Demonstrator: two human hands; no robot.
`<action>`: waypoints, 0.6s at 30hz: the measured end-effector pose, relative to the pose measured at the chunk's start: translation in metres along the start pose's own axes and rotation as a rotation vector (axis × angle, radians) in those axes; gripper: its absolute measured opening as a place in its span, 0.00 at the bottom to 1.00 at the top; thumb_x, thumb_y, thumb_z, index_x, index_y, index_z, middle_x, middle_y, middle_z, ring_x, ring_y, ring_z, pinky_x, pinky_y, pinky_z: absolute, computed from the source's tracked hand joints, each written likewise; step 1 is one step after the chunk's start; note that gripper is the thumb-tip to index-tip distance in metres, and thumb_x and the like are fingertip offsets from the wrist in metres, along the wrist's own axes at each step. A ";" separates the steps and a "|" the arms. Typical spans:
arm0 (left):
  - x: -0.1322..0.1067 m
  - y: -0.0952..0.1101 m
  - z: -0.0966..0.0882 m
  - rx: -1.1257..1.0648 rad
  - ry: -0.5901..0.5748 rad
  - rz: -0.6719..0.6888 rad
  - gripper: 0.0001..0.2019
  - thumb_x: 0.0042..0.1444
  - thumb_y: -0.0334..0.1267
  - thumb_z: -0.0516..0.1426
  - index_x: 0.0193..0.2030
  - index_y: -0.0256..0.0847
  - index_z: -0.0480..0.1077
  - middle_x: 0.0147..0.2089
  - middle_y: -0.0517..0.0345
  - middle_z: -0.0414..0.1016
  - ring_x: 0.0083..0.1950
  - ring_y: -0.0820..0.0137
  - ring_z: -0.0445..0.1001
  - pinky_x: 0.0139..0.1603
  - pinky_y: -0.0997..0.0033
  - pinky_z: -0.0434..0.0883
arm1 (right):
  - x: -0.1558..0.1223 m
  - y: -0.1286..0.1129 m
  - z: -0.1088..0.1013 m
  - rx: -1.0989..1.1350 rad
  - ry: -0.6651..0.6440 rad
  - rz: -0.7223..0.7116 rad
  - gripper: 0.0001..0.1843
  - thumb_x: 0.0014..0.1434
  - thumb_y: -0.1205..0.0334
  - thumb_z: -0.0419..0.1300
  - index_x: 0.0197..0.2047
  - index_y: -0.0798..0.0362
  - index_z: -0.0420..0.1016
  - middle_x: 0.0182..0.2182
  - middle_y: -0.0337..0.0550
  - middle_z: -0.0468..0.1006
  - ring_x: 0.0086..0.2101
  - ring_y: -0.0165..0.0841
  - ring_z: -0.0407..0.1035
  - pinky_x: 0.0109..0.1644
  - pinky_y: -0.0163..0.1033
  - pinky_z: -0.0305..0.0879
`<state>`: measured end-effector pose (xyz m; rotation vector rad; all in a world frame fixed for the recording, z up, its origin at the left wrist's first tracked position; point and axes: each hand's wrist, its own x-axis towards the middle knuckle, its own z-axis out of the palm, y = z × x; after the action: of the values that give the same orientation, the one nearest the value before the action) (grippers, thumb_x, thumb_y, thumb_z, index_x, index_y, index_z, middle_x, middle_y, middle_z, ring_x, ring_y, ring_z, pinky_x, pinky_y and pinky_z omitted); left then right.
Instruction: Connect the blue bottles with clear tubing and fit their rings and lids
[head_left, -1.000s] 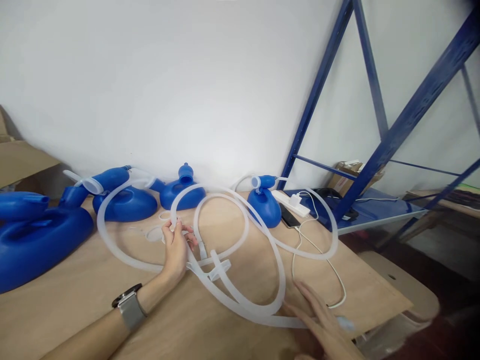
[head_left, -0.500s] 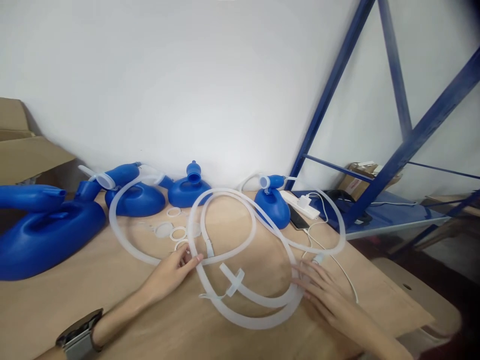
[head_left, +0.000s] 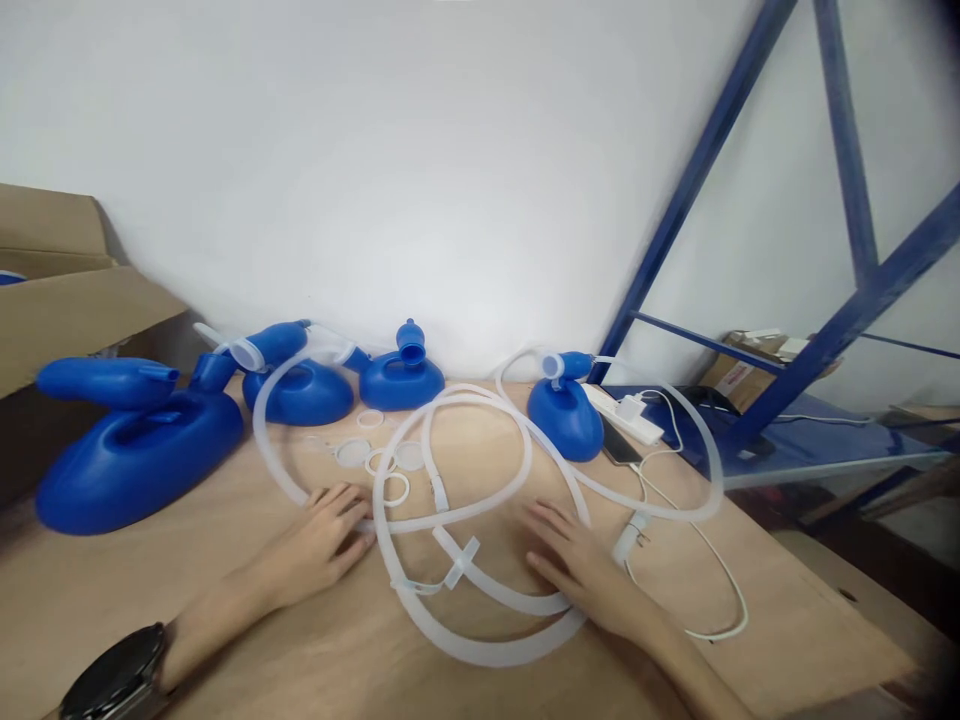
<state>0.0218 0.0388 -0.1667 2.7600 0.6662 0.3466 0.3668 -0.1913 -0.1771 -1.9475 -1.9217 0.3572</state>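
Note:
Long loops of translucent white tubing (head_left: 480, 400) lie coiled on the wooden table (head_left: 750, 610). My left hand (head_left: 322, 540) rests flat on the table, fingers stretched out, its fingertips at the tubing's left loop. Flat inside the loops lies my right hand (head_left: 577, 565), fingers spread and touching the lower run of tube. A small white T-connector (head_left: 459, 563) sits on the tube between my hands. Several white rings (head_left: 382, 463) lie just beyond my left hand. A watch (head_left: 112, 680) is on my left wrist.
Several blue plastic bottles with spouts stand along the wall: a large one (head_left: 135, 450) at left, others (head_left: 304, 385) (head_left: 401, 375) (head_left: 566, 410). A white power strip (head_left: 626, 410), phone and white cable (head_left: 720, 590) lie right. Cardboard box (head_left: 67, 300) left; blue shelf frame (head_left: 825, 300) right.
My left hand let go of the tubing and settled flat on the table. My right hand slid left into the loops. The view shifted, so everything sits further right.

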 end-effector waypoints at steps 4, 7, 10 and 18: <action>-0.012 -0.003 0.003 -0.058 -0.023 0.157 0.12 0.72 0.40 0.47 0.46 0.44 0.71 0.47 0.54 0.77 0.51 0.60 0.75 0.63 0.50 0.66 | 0.025 -0.011 0.005 -0.013 -0.130 -0.028 0.37 0.73 0.41 0.53 0.79 0.42 0.53 0.77 0.45 0.53 0.76 0.49 0.41 0.77 0.65 0.44; -0.020 -0.003 0.003 -0.027 0.161 0.279 0.09 0.72 0.36 0.48 0.47 0.44 0.70 0.44 0.55 0.79 0.47 0.63 0.78 0.63 0.51 0.67 | 0.035 -0.019 0.011 -0.007 -0.078 -0.085 0.29 0.72 0.46 0.56 0.72 0.44 0.67 0.70 0.49 0.67 0.72 0.50 0.53 0.76 0.64 0.49; -0.028 0.001 0.000 0.067 0.388 0.395 0.08 0.69 0.34 0.50 0.45 0.42 0.71 0.39 0.54 0.80 0.38 0.62 0.79 0.44 0.59 0.74 | 0.031 -0.022 0.017 -0.005 0.066 -0.159 0.18 0.67 0.55 0.63 0.58 0.49 0.77 0.54 0.52 0.78 0.59 0.48 0.68 0.65 0.59 0.66; -0.004 -0.009 -0.050 0.255 0.451 0.338 0.16 0.69 0.32 0.47 0.35 0.40 0.73 0.31 0.55 0.78 0.29 0.67 0.76 0.30 0.66 0.69 | 0.013 -0.013 0.021 -0.017 0.204 -0.243 0.07 0.56 0.68 0.65 0.32 0.51 0.70 0.33 0.42 0.74 0.34 0.38 0.72 0.39 0.41 0.66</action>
<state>0.0000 0.0549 -0.1231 3.0643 0.3483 1.0469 0.3462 -0.1769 -0.1887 -1.6629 -2.0000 0.0714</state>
